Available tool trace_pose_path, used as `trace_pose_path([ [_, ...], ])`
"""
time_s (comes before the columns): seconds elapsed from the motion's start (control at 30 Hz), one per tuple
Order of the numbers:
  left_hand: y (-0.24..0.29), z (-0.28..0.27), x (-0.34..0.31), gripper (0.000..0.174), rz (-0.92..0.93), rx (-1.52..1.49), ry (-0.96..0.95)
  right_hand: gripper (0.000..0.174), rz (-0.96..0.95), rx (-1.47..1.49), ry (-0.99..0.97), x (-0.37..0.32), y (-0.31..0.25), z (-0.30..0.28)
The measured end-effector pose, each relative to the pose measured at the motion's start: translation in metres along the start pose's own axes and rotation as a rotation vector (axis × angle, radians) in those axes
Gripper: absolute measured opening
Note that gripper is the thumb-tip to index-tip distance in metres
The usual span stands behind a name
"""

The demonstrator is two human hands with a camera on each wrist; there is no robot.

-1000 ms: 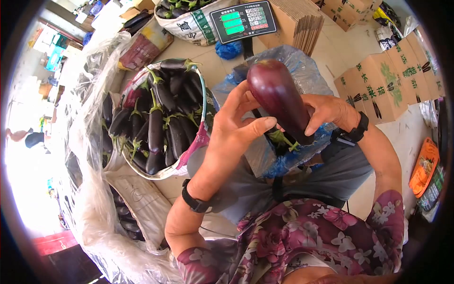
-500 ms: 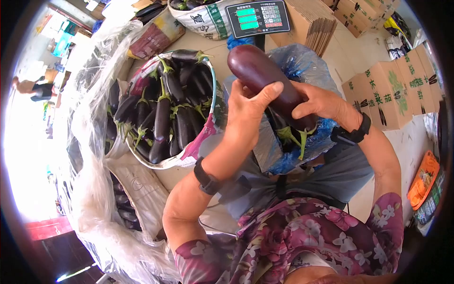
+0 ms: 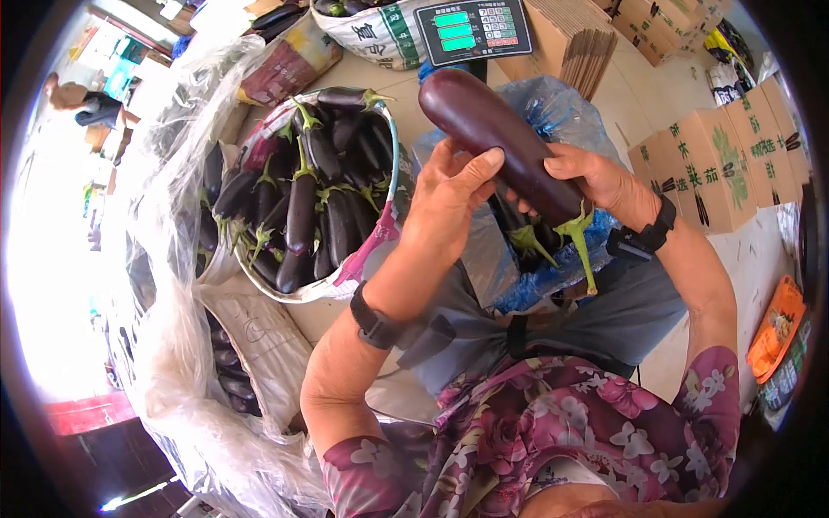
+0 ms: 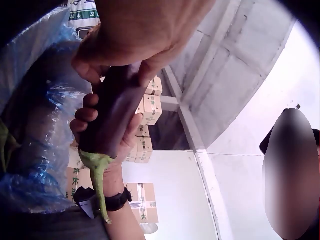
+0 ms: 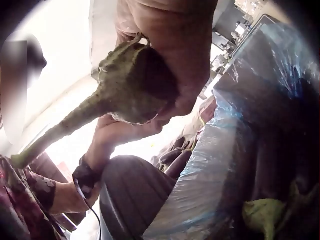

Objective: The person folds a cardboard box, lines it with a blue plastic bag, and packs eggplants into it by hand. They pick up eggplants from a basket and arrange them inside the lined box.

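Both hands hold one large dark purple eggplant (image 3: 501,138) above a box lined with a blue plastic bag (image 3: 561,104). My left hand (image 3: 449,198) grips its middle, thumb on top and fingers beneath. Near the stem end, my right hand (image 3: 596,177) holds the other side, thumb laid over the skin. The green cap and long stem (image 4: 100,180) point down toward my body. In the right wrist view the stem (image 5: 65,122) shows large and close. Below, other eggplants (image 3: 528,246) lie in the lined box, partly hidden by the held one.
A round sack (image 3: 393,173) full of eggplants (image 3: 300,211) stands to the left, beside clear plastic sheeting (image 3: 164,345). The scale display (image 3: 473,33) rises behind the box. Flattened cartons (image 3: 566,43) stand at the back, and printed cardboard boxes (image 3: 704,168) at the right.
The eggplant has turned and tilted so that its stem now hangs toward my body in full view. My left hand has closed round its middle; the head view has shifted slightly.
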State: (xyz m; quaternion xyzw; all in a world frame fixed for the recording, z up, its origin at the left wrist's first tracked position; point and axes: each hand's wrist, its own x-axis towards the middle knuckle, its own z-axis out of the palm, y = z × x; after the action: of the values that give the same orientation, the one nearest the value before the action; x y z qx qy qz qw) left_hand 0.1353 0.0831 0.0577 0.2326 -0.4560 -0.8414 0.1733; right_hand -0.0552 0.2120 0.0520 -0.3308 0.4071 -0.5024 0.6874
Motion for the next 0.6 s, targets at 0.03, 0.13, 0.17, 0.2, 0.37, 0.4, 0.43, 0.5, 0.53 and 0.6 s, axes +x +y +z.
trace_pose_path([
  [0.03,-0.001,-0.001,0.001,0.043,-0.009,0.0,-0.007,0.066,-0.004,0.021,0.0,0.0,-0.001,0.001],
  [0.13,-0.003,-0.003,0.004,0.04,-0.04,-0.019,0.007,0.065,-0.005,0.062,-0.002,-0.001,0.002,-0.007],
  [0.17,-0.002,-0.004,0.004,0.041,-0.042,-0.012,0.0,0.065,-0.002,0.077,-0.022,-0.001,0.003,-0.008],
  [0.2,-0.002,-0.004,0.004,0.041,-0.04,-0.003,-0.004,0.065,0.0,0.08,-0.019,-0.002,0.003,-0.007],
  [0.37,0.001,-0.001,0.003,0.044,-0.058,-0.015,-0.038,0.074,0.056,0.098,0.033,-0.004,0.001,-0.002],
  [0.4,0.001,-0.001,0.004,0.045,-0.035,-0.005,-0.04,0.074,0.057,0.101,0.034,-0.004,0.001,-0.003],
  [0.43,0.0,-0.001,0.005,0.046,-0.012,0.006,-0.042,0.068,0.041,0.115,0.002,-0.003,0.002,-0.004],
  [0.5,0.0,0.0,0.006,0.047,-0.004,0.007,-0.052,0.063,0.024,0.132,-0.03,-0.002,0.003,-0.002],
  [0.53,-0.001,0.001,0.006,0.047,0.006,0.006,-0.062,0.063,0.006,0.036,-0.003,-0.001,0.002,0.002],
  [0.6,-0.001,0.005,0.006,0.045,0.032,0.006,-0.034,0.063,-0.006,-0.061,0.011,-0.001,0.002,0.008],
])
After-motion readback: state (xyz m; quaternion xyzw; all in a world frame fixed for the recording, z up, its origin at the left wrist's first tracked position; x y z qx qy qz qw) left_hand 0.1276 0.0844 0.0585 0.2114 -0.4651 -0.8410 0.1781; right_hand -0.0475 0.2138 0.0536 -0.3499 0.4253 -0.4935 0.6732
